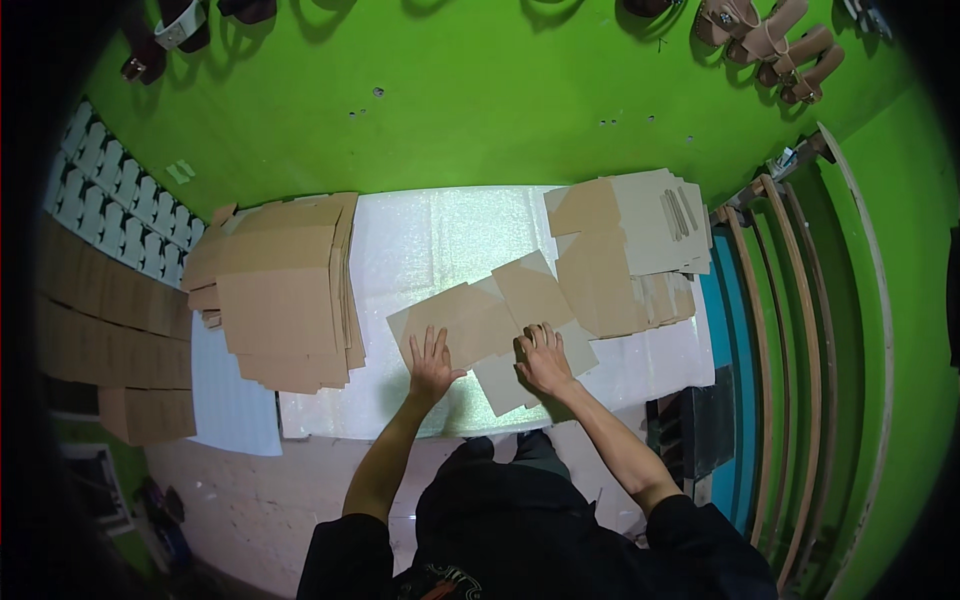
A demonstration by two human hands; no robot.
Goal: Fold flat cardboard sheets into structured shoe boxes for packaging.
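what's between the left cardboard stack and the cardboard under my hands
In the head view, bare white tabletop separates the left stack from the handled cardboard.

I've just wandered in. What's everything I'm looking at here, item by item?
Cardboard pieces: several overlapping, brown and greyish, table centre, under the hands
Left cardboard stack: one, brown, table's left
Right cardboard pile: one, brown and grey, table's right
Table: one, whitish top, centre
Wall: one, green, behind table
Sandals: several, tan, upper right
Dark footwear: several, upper left
Boxes: several, brown, far left
Rack: one, wooden, right
Left hand: one, bare, on cardboard
Right hand: one, bare, on cardboard
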